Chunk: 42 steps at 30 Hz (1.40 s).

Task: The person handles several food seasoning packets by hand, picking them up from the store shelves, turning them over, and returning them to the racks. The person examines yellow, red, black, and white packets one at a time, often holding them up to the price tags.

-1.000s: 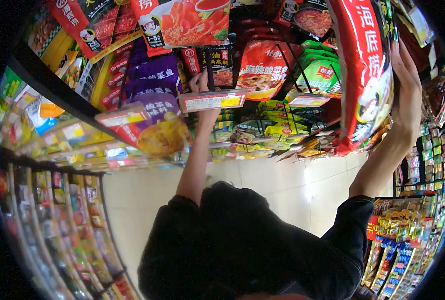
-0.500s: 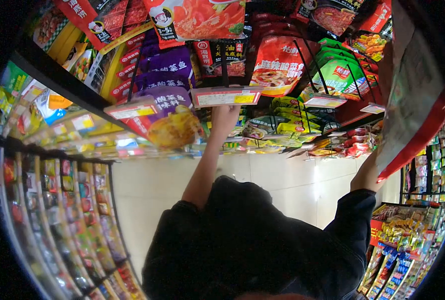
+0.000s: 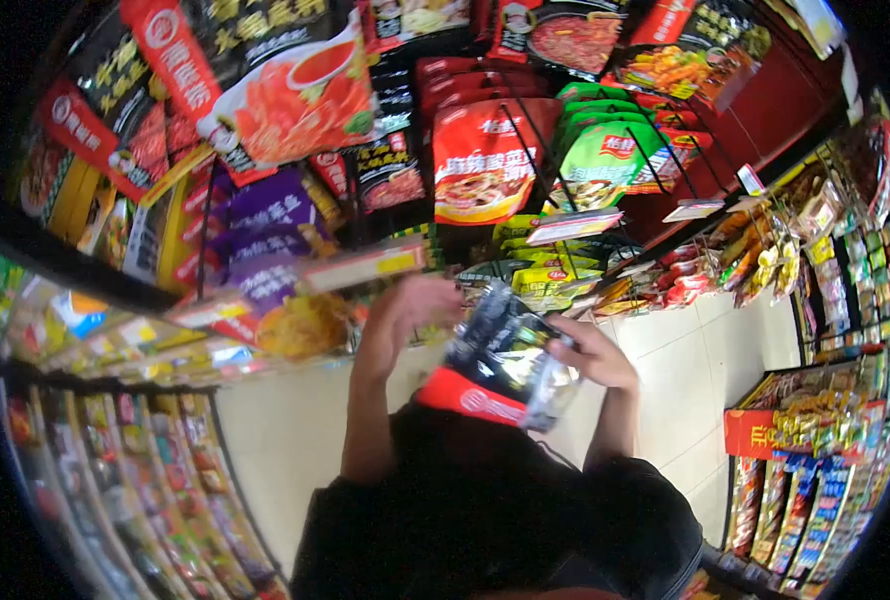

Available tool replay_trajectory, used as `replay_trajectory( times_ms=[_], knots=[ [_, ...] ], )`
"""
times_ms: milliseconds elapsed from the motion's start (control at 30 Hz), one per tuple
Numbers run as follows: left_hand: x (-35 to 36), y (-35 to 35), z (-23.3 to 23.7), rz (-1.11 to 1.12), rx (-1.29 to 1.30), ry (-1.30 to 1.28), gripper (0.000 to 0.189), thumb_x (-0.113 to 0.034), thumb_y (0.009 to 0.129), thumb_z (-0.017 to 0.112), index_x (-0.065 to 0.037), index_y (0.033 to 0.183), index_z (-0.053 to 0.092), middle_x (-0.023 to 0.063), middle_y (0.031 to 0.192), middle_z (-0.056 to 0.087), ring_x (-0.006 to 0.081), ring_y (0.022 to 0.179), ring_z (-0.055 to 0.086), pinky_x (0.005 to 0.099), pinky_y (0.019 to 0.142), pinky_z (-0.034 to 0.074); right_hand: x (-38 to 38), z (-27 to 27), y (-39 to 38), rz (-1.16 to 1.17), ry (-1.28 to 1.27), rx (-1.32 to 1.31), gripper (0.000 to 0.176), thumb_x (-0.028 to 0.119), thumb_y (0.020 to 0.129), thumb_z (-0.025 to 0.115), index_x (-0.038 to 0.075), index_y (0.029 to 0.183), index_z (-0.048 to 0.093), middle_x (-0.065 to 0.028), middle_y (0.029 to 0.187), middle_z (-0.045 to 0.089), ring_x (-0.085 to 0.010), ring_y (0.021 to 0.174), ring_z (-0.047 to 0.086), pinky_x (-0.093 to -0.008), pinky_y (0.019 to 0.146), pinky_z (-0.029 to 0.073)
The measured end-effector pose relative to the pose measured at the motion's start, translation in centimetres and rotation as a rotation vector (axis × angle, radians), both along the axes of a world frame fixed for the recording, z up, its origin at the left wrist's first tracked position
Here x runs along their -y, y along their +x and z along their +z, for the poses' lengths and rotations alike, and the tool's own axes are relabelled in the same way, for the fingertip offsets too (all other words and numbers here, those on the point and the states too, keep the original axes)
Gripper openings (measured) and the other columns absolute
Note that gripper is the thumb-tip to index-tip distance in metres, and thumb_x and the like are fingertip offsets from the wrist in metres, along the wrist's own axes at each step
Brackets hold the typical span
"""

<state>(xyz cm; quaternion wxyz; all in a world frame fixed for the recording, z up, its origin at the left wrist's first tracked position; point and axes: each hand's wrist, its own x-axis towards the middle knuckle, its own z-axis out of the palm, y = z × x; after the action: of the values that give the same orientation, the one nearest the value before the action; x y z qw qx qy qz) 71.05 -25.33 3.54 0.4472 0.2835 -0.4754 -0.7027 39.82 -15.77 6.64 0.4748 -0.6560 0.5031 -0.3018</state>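
In front of my chest is a black and red food packet (image 3: 485, 365) with a shiny silvery end, tilted and slightly blurred. My right hand (image 3: 597, 355) is closed on its right side, thumb and fingers at the packet's edge. My left hand (image 3: 415, 305) is raised just left of the packet, close under a shelf price tag (image 3: 365, 268); motion smears its fingers. Purple packets (image 3: 265, 235) hang behind the tag on the left. Straight ahead hang red packets (image 3: 490, 165) and green packets (image 3: 605, 160) on hooks.
Large black and red packets (image 3: 295, 95) hang at the upper left, close to my head. Black metal hooks (image 3: 665, 160) with tags stick out from the rack. More stocked shelves (image 3: 135, 470) stand at the left, and a red display box (image 3: 755, 432) at the right. Pale tiled floor (image 3: 670, 370) lies below.
My right hand has come down from the upper right to in front of my chest with a packet. My left hand has dropped slightly and moved left. The view has shifted to the right.
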Motion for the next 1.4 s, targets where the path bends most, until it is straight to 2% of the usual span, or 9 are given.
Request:
replay_trajectory(
  times_ms=[33, 100, 133, 267, 533, 867, 1067, 1200, 1400],
  knots=[
    [-0.5, 0.4, 0.3, -0.053, -0.06, 0.058, 0.049, -0.035, 0.109, 0.04, 0.004, 0.122, 0.066, 0.011, 0.114, 0.072, 0.0177, 0.103, 0.068, 0.0321, 0.092, 0.054, 0.5, -1.6, 0.8, -0.02, 0.037, 0.017, 0.031, 0.016, 0.103, 0.06, 0.0, 0.129, 0.06, -0.0109, 0.1, 0.069, -0.0152, 0.089, 0.062, -0.0318, 0.077, 0.05],
    [-0.7, 1.4, 0.5, 0.027, 0.207, -0.218, 0.04, -0.03, 0.107, 0.049, 0.003, 0.12, 0.067, 0.0083, 0.115, 0.07, 0.0156, 0.104, 0.066, 0.032, 0.093, 0.052, 1.2, -2.2, 2.9, -0.099, -0.038, 0.065, 0.028, 0.016, 0.102, 0.061, 0.0, 0.125, 0.061, -0.0127, 0.103, 0.069, -0.0172, 0.091, 0.063, -0.0345, 0.08, 0.051],
    [-1.7, 1.3, 1.6, 0.174, 0.414, -0.27, 0.029, -0.024, 0.1, 0.065, 0.0, 0.117, 0.069, 0.0062, 0.112, 0.069, 0.0141, 0.102, 0.064, 0.0298, 0.092, 0.051, 1.6, -2.5, 3.9, -0.129, -0.005, 0.084, 0.028, 0.016, 0.102, 0.061, 0.0, 0.125, 0.061, -0.0135, 0.103, 0.069, -0.0191, 0.093, 0.064, -0.0352, 0.081, 0.051],
    [-2.1, 1.7, 2.4, 0.4, 0.591, -0.293, 0.03, -0.019, 0.09, 0.079, -0.001, 0.112, 0.07, 0.0048, 0.105, 0.069, 0.0135, 0.097, 0.064, 0.0275, 0.09, 0.049, 2.4, -3.1, 7.2, -0.169, -0.115, 0.093, 0.03, 0.017, 0.1, 0.063, 0.001, 0.125, 0.06, -0.0161, 0.105, 0.068, -0.0263, 0.096, 0.067, -0.0372, 0.084, 0.051],
    [0.2, 2.7, 3.4, 0.779, 0.599, -0.408, 0.017, -0.009, 0.085, 0.081, 0.002, 0.097, 0.075, 0.0041, 0.087, 0.073, 0.0095, 0.078, 0.066, 0.0256, 0.074, 0.052, 5.6, -3.7, 10.7, -0.215, -0.23, 0.165, 0.03, 0.017, 0.099, 0.063, 0.003, 0.126, 0.06, -0.0173, 0.105, 0.069, -0.0287, 0.09, 0.069, -0.0372, 0.075, 0.052],
    [1.6, 3.1, 3.0, 1.055, 0.414, -0.507, 0.013, 0.001, 0.079, 0.08, -0.001, 0.091, 0.074, 0.0062, 0.093, 0.074, 0.0091, 0.081, 0.065, 0.0243, 0.072, 0.052, 8.9, -3.1, 12.5, -0.21, -0.234, 0.269, 0.031, 0.017, 0.099, 0.064, 0.003, 0.127, 0.061, -0.0144, 0.104, 0.069, -0.0208, 0.084, 0.068, -0.0316, 0.062, 0.049],
    [2.3, 2.2, 4.9, 1.092, 0.497, -0.678, 0.012, 0.007, 0.079, 0.073, 0.002, 0.089, 0.073, 0.0075, 0.095, 0.073, 0.013, 0.08, 0.067, 0.0253, 0.072, 0.052, 9.4, -2.9, 12.8, -0.233, -0.223, 0.355, 0.031, 0.013, 0.099, 0.063, 0.002, 0.127, 0.061, -0.0107, 0.104, 0.07, -0.0144, 0.084, 0.066, -0.0264, 0.058, 0.049],
    [2.3, 1.5, 6.5, 0.97, 0.358, -0.589, 0.019, 0.009, 0.078, 0.069, 0.005, 0.096, 0.072, 0.0091, 0.09, 0.072, 0.0162, 0.084, 0.07, 0.0288, 0.075, 0.054, 9.7, -3.1, 12.9, -0.239, -0.323, 0.35, 0.031, 0.014, 0.1, 0.062, 0.002, 0.128, 0.059, -0.0081, 0.1, 0.068, -0.0104, 0.08, 0.064, -0.026, 0.056, 0.049],
    [2.5, 1.8, 7.0, 0.843, 0.353, -0.482, 0.021, 0.009, 0.079, 0.066, 0.006, 0.099, 0.073, 0.0111, 0.088, 0.075, 0.0191, 0.082, 0.074, 0.0302, 0.074, 0.058, 9.3, -3.4, 12.9, -0.251, -0.136, 0.427, 0.031, 0.017, 0.101, 0.062, 0.002, 0.127, 0.059, -0.009, 0.1, 0.068, -0.0138, 0.08, 0.065, -0.0265, 0.059, 0.049]
  ],
)
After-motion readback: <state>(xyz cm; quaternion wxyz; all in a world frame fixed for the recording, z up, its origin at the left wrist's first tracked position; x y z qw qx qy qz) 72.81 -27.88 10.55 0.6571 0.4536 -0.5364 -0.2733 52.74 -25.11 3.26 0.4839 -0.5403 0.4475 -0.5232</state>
